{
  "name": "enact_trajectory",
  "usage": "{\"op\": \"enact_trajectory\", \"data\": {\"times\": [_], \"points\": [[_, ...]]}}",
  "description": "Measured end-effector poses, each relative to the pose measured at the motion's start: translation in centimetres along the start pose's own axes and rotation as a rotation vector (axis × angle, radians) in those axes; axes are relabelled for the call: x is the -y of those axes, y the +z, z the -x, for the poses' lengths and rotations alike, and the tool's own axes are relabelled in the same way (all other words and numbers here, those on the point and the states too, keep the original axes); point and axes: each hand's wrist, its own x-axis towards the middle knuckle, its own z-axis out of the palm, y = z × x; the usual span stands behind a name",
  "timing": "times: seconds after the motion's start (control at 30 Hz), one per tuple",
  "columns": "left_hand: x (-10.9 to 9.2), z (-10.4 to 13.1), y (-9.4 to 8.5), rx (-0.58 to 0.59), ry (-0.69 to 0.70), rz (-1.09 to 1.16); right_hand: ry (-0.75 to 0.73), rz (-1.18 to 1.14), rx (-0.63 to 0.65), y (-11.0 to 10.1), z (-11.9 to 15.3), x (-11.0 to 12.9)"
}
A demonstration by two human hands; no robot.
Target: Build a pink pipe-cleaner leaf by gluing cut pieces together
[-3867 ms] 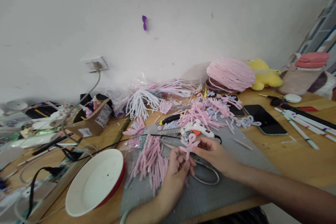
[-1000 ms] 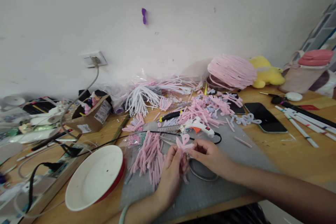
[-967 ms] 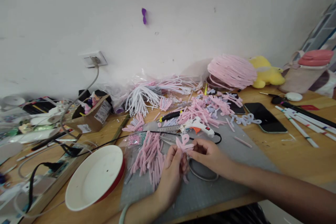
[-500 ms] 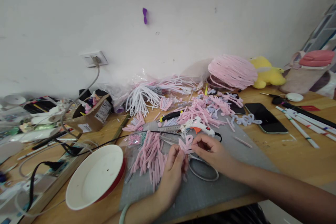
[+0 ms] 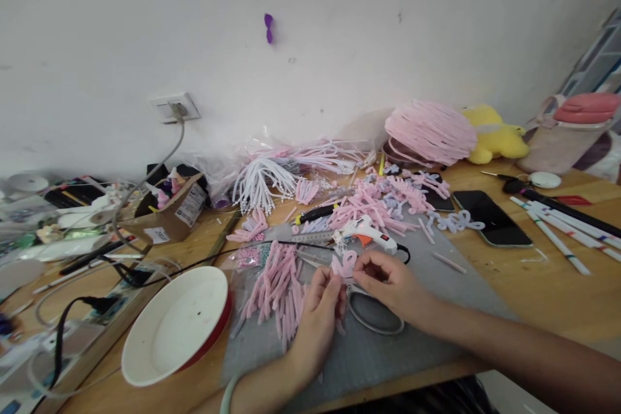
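Observation:
Between my two hands is a pink pipe cleaner bent into loops. My left hand pinches its left side, thumb and fingers together. On its right side the fingertips of my right hand are closed on it. Scissors lie on the grey mat right below my hands, their handle loop showing. A white glue gun rests just beyond. Left of my left hand lies a pile of short pink pipe cleaner pieces.
A white bowl stands at the left, near a power strip. Behind lie white pipe cleaners, more pink pieces and a large pink coil. A phone and striped sticks lie at the right.
The looped pink pipe cleaner has tilted slightly and sits a little lower between my fingers. Both hands keep their grip and have barely moved.

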Motion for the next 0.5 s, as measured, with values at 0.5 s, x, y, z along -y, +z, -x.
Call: {"op": "enact_trajectory", "data": {"times": [0.5], "points": [[-0.5,-1.0,-0.7,0.032,0.073,-0.147,0.176,-0.166,0.03,-1.5,-1.4,0.1]]}}
